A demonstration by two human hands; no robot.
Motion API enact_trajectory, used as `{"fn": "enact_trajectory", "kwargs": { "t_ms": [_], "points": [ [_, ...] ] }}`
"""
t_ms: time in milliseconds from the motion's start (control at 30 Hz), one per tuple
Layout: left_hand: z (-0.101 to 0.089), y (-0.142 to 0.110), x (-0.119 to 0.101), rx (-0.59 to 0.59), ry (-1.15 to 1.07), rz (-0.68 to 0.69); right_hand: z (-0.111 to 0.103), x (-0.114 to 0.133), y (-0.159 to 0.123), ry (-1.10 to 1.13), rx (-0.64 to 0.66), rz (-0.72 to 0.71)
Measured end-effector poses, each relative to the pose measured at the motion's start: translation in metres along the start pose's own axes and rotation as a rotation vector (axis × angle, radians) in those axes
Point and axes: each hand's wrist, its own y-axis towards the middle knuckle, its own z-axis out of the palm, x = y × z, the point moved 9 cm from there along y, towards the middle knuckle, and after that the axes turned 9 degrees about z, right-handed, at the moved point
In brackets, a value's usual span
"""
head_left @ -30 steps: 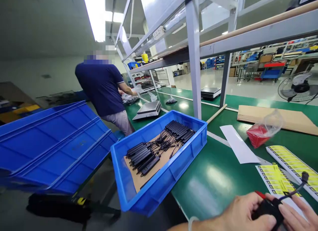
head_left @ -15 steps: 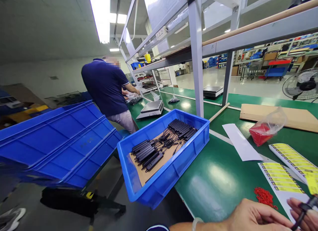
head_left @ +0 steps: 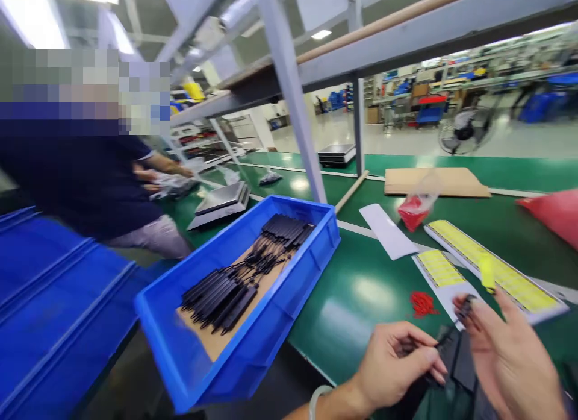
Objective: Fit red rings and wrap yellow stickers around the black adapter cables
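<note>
Since half a second ago the view has swung right, so the blue bin [head_left: 253, 323] now sits left of centre and both hands have come up into the lower right. Left of that bin, a co-worker in a dark shirt [head_left: 76, 179] leans over the green counter [head_left: 361, 293]; inside the bin, black cabled units [head_left: 239, 275] lie in rows on cardboard. Right of the bin, the left hand [head_left: 392, 366] is closed in a pinch on a black cabled device [head_left: 456, 360], which hangs just above the counter's near edge. It looks light and rigid in the body, with a thin, floppy lead, best held by the body. Further right, the right hand [head_left: 510, 360] has its fingers spread, fingertips at the cable's plug end. Beyond the hands lie red bands [head_left: 422, 302] and yellow label sheets [head_left: 492, 269].
</note>
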Motion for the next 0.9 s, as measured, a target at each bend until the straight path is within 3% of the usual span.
{"fn": "enact_trajectory", "kwargs": {
  "t_ms": [67, 200, 267, 433, 500, 900],
  "points": [
    [-0.006, -0.003, -0.006, -0.037, -0.001, 0.004, 0.009, 0.008, -0.004, 0.07, -0.015, 0.038],
    [-0.018, -0.003, -0.011, -0.14, -0.079, -0.034, -0.002, 0.036, -0.016, 0.126, -0.103, -0.116],
    [-0.019, -0.004, -0.01, -0.157, -0.103, -0.055, -0.001, 0.036, -0.025, 0.081, -0.031, -0.071],
    [-0.008, -0.007, -0.005, -0.118, -0.167, -0.09, 0.036, 0.005, -0.055, -0.07, 0.366, 0.256],
    [-0.005, -0.008, -0.004, -0.115, -0.179, -0.083, 0.046, -0.003, -0.061, -0.09, 0.446, 0.312],
    [-0.002, -0.012, -0.009, -0.042, 0.022, 0.028, 0.05, -0.005, -0.05, -0.14, 0.464, 0.327]
  ]
}}
